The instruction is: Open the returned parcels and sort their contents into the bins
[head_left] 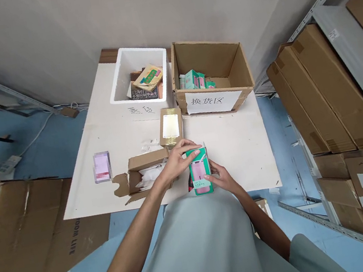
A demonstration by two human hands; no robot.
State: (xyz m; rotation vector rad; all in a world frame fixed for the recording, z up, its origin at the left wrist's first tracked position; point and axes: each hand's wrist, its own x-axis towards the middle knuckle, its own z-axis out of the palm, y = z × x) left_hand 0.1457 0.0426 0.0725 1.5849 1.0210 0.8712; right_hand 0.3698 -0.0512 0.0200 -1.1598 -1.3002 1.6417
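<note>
Both my hands hold a green and pink product box [200, 172] upright at the near edge of the white table [239, 144]. My left hand [179, 157] wraps its fingers over the box's top end. On the lower right side of the box, my right hand [219, 177] grips it. An opened brown shipping carton [141, 173] with white packing inside lies just left of my left hand. A gold-edged flat box [170, 127] lies just beyond my hands.
A white foam bin [119, 88] with books and boxes stands at the back. A labelled cardboard box [213, 74] holding small green boxes stands beside it. A blurred small item [101, 167] lies left. Stacked cartons fill shelves right [329, 96] and left [17, 240].
</note>
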